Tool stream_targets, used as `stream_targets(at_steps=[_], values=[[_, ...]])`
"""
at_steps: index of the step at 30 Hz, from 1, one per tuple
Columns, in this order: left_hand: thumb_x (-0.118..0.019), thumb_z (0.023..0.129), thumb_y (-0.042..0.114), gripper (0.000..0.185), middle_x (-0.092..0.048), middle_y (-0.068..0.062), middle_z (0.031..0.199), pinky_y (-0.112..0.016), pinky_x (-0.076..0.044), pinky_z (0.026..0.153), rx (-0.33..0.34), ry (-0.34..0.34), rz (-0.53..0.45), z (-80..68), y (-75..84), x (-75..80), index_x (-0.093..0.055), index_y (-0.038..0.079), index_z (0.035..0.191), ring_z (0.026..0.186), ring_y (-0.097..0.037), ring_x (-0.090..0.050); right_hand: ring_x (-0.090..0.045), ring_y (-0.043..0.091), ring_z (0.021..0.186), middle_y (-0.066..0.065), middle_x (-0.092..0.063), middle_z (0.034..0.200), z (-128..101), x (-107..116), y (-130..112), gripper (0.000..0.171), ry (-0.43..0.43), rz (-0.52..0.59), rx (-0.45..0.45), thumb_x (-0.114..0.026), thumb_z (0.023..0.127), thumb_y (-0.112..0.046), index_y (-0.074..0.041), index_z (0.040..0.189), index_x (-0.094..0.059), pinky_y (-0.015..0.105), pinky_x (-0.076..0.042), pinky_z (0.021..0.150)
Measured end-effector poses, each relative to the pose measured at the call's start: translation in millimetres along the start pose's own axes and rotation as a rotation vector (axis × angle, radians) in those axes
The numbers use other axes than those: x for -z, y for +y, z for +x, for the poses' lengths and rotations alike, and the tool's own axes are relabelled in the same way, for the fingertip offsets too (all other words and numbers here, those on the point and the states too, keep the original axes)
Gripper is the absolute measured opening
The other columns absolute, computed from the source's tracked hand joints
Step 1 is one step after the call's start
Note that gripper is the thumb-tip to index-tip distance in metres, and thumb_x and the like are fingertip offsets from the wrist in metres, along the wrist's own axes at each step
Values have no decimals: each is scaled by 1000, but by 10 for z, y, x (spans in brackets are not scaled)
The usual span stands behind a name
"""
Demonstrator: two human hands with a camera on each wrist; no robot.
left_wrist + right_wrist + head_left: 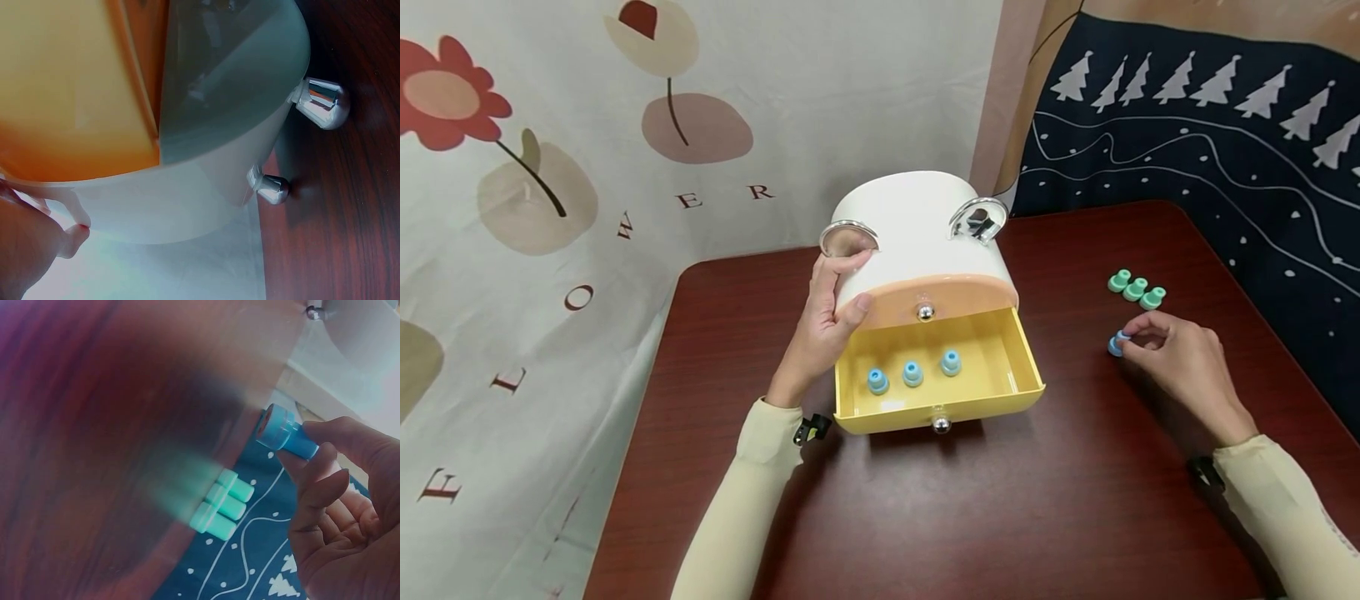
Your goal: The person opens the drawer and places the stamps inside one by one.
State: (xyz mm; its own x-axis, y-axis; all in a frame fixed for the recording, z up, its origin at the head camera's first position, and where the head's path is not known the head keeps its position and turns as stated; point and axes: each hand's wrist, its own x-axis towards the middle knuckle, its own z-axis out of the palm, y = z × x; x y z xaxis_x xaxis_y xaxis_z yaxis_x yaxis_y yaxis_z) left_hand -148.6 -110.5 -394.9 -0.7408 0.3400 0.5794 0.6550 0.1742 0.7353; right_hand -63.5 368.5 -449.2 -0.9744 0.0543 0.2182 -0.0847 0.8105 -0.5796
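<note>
Right hand (1180, 358) grip: fingertips pinching one small blue plastic peg (1117, 342), peg low over the dark red wooden desk (1075, 500) on its right side, close to the right edge. Just beyond it, three small mint-green plastic pegs (1136, 288) sit in a tight row, touching or nearly so, near the far right desk edge by the dark blue tree-print cloth (1225, 142). Left hand (823, 325) grip: fingers wrapped on the left side of the white rounded plastic drawer box (917, 233), thumb on the front edge of the peach upper drawer front (940, 300). Yellow bottom drawer (1000, 392) pulled fully open toward the person; three blue pegs (913, 372) stand upright inside in a row, apart from each other, with free floor to their right. Open desk between drawer and right hand, and all along the near edge. Counts: blue pegs 4, green 3, chrome ring handles (976, 218) 2, chrome drawer knobs (941, 424) 2.
</note>
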Motion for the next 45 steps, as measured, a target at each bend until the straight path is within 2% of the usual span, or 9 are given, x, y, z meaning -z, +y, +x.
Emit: stream_targets(at_steps=[11,21,29,39,43,45], values=[[-62,105,29,52,-45,-18,150,-41,-34,106,-3,2,-3,-9,3,4,-54,7,151,135,-26,-36,-57,7,65,2,-71,78,-20,-29,-262,15,80,57,19,-88,93,-16,-11,103,-79,20,-41,60],[-62,106,36,54,-45,-16,153,-42,-31,109,-3,2,3,-6,-2,-1,-53,7,151,139,-25,-34,-50,3,64,-1,-62,71,-91,-34,-473,17,153,123,64,-92,89,-15,-16,100,-80,19,-37,58],[-62,107,36,54,-47,-16,151,-42,-32,109,-15,8,20,-13,-4,9,-53,6,151,138,-27,-36,-50,4,68,0,-63,74,-134,-21,-637,19,181,171,84,-94,88,-14,-16,102,-81,18,-37,60],[-58,108,61,70,-45,-15,152,-43,-31,112,12,7,13,-1,19,5,-52,6,151,141,-25,-34,-51,4,65,-4,-61,71,-130,13,-855,23,215,224,202,-94,85,-5,-17,101,-81,17,-39,59],[-59,108,60,70,-45,-15,152,-44,-29,113,9,10,14,6,10,-1,-53,6,151,141,-25,-34,-51,3,65,-5,-61,70,-117,23,-924,28,239,249,264,-94,82,2,-14,102,-83,17,-39,59],[-60,108,55,65,-45,-15,152,-44,-29,112,6,9,9,8,10,-6,-53,6,151,140,-25,-34,-50,3,65,-4,-61,69,-107,27,-958,31,246,256,293,-93,80,6,-12,103,-83,17,-38,58]])
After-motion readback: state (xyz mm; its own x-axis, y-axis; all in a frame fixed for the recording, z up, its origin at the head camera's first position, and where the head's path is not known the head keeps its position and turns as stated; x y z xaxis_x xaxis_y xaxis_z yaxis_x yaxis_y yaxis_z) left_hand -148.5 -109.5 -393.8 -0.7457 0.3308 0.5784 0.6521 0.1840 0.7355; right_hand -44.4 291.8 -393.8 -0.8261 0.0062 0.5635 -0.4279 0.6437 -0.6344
